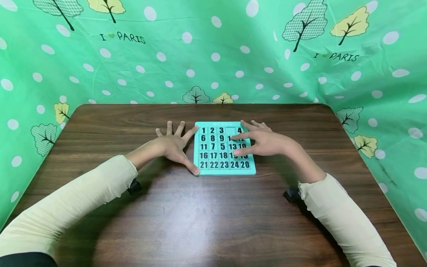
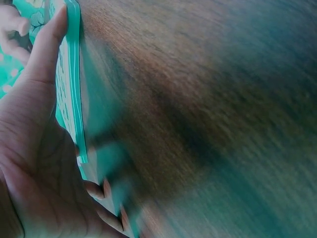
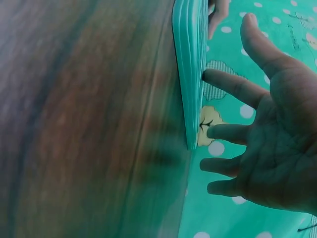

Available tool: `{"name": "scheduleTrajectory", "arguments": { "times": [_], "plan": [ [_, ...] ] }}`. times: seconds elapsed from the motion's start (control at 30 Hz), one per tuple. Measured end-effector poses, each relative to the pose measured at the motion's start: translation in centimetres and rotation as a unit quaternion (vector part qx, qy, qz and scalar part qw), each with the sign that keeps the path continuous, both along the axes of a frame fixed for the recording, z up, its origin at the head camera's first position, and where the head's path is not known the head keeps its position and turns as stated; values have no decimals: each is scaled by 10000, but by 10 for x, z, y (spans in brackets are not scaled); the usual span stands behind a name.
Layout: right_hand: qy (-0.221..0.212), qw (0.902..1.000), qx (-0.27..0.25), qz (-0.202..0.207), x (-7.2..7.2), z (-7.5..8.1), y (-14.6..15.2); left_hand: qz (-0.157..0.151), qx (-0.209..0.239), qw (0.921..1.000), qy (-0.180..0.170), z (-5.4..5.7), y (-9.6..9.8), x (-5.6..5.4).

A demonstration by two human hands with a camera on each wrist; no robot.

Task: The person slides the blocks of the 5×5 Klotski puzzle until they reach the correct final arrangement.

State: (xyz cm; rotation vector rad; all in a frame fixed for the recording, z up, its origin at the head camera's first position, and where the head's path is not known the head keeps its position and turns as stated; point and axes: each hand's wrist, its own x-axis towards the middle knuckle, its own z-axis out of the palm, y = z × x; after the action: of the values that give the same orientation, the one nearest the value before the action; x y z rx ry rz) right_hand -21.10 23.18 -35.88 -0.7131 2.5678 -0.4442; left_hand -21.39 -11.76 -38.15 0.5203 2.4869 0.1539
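A turquoise number slide puzzle [image 1: 225, 172] lies flat on the table, its tiles printed with black numerals. In its top row, a gap [image 1: 230, 131] sits between the 3 and the 4. My left hand [image 1: 171, 146] is spread along the puzzle's left side, index fingertip at the upper corner and thumb at the lower one. Over the right-hand columns reaches my right hand [image 1: 267, 142], its index fingertip on a tile below the gap. In the right wrist view the right thumb [image 3: 262, 44] stands off the puzzle's face. Some right-side numerals are hidden by the fingers.
The brown wood-grain table [image 1: 186, 222] stretches around the puzzle. Behind and beside it hangs a green dotted cloth [image 1: 213, 70] with printed trees. A small dark device [image 1: 134, 186] is at the left sleeve, another dark device [image 1: 291, 194] at the right sleeve.
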Motion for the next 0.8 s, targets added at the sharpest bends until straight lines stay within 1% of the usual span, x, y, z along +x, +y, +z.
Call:
{"name": "scheduleTrajectory", "arguments": {
  "times": [0.17, 0.27, 0.47, 0.8],
  "plan": [
    [50, 9993, -24, -359, -4, 1, 15, -5, -7, 10000, -12, 1, 2, 0],
    [35, 9990, 83, -436, -7, 0, 20, -9, -38, 10000, 1, 1, 2, 0],
    [-62, 9991, 132, -405, -9, -1, 18, -14, -61, 10000, -9, 2, 2, -1],
    [-50, 9995, 288, -148, -11, 0, -4, -30, -79, 10000, 9, 2, 1, 0]
  ]
}}
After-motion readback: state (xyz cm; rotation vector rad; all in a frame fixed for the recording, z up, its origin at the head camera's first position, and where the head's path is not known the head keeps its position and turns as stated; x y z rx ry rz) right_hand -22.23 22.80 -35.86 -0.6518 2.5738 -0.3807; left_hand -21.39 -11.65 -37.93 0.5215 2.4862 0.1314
